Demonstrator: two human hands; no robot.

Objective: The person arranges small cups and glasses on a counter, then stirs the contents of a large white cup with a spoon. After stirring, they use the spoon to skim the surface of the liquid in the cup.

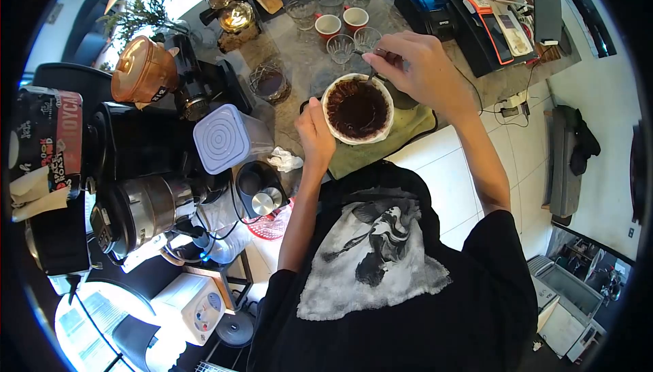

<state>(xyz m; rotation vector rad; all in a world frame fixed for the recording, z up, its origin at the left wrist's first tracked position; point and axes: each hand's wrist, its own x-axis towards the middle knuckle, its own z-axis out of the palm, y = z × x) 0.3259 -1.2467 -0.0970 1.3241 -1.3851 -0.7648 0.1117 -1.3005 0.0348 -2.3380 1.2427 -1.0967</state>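
Observation:
A round white filter dripper (358, 138) with dark wet coffee grounds (357, 110) inside stands near the counter's front edge, by a green cloth (381, 149). My left hand (315, 135) holds its left rim. Above the dripper's upper right rim, my right hand (418, 66) pinches the dark handle of a small utensil whose lower end reaches the rim. A glass with dark liquid (270, 83) stands to the left. Behind the dripper are two red cups with white insides (328, 26) (356, 18) and several clear glasses (340, 48).
Left of my hands are a lidded container (222, 138), a crumpled tissue (285, 159), a grinder (146, 212) and a copper-coloured pot (143, 70). A blue-topped printer (425, 11) and an orange-edged device (488, 28) lie to the right, with cables hanging off the counter.

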